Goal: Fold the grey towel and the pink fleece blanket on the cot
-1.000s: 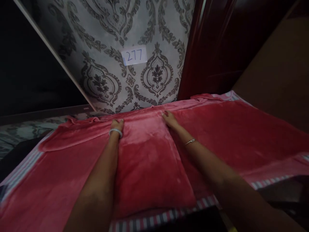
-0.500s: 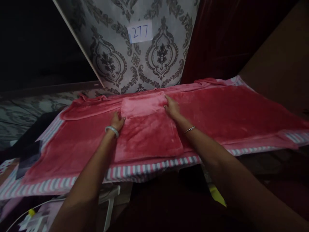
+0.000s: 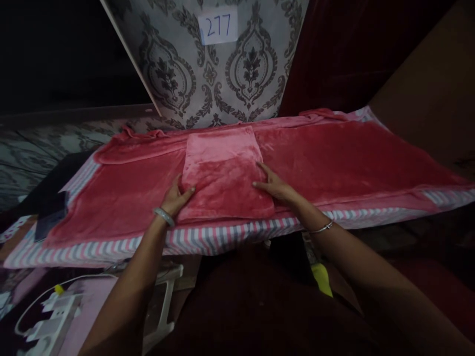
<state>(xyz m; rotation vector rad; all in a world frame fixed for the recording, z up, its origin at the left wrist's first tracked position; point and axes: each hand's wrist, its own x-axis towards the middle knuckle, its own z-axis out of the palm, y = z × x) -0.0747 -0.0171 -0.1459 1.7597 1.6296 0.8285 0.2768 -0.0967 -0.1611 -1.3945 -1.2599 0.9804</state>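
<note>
A folded piece of pinkish-red plush cloth [image 3: 222,173] lies flat in the middle of a larger red plush blanket [image 3: 334,153]. My left hand [image 3: 176,195] rests at its left edge, thumb and fingers apart. At the right edge my right hand [image 3: 273,184] lies with its thumb and fingers spread, touching the cloth. Neither hand grips the fabric. Under the blanket is a striped white, pink and grey cloth [image 3: 208,237], whose border shows along the front.
A dark screen [image 3: 70,59] stands at the back left, by a patterned wall bearing a paper marked 277 [image 3: 218,25]. A dark flat object [image 3: 52,215] lies at the left end. Below left is a white power strip [image 3: 55,316] with a cable.
Both hands have slid toward me along the sides of the folded cloth, the right hand further. The camera view has tilted down slightly. The folded cloth stays in place on the blanket.
</note>
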